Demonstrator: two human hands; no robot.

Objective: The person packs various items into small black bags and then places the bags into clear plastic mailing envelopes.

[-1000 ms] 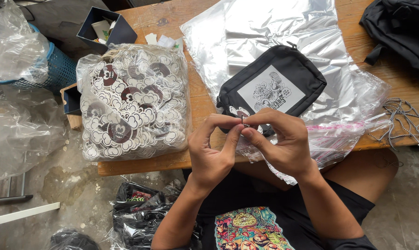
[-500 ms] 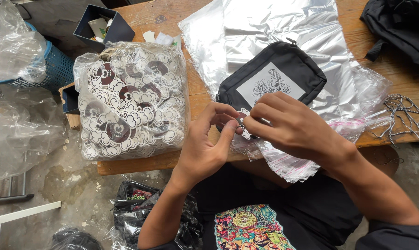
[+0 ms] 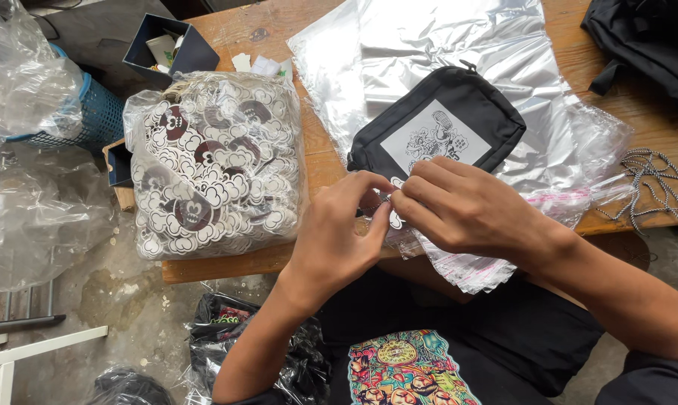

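With both my left hand point(image 3: 339, 240) and right hand point(image 3: 459, 206) pinching a small cloud-shaped tag point(image 3: 394, 217) at the black pouch's point(image 3: 440, 127) six o'clock corner, I should keep fingertips close and the pouch flat on the worktop point(image 3: 309, 161).

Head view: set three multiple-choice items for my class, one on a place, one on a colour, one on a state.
1. Where is the bag of cloud-shaped stickers?
A. left of the pouch
B. on the pouch
C. on the floor

2. What colour is the pouch?
A. red
B. black
C. white

3. What are the hands doing?
A. resting flat and apart
B. pinching a small item together
C. lifting the pouch

Answers:
A, it sits at the table's left edge.
B, black fabric with a white printed panel.
B, left hand and right hand meet fingertips.
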